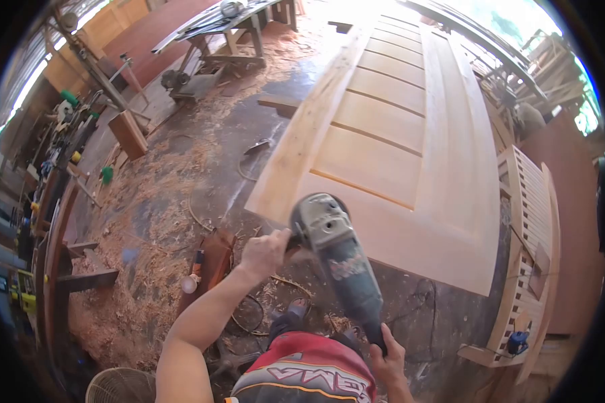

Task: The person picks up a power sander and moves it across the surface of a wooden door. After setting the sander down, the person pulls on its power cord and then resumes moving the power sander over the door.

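A large angle grinder or sander [346, 258], with a grey metal head and a dark green body, is held in front of my torso. My left hand [267, 254] is closed round its side handle. My right hand [388, 356] grips the rear handle near the bottom of the view. The tool's round disc shows partly behind the head, close to the near edge of a pale wooden door panel [450, 235]. Whether the disc touches the wood cannot be made out. The panel has several dark grooves across its middle.
Wood shavings [141, 269] cover the floor at left. A workbench [228, 33] stands at the back left. Cords and a reddish wood block [216, 258] lie near my feet. At right is a slatted wooden frame [517, 269] with a small blue tool [517, 342].
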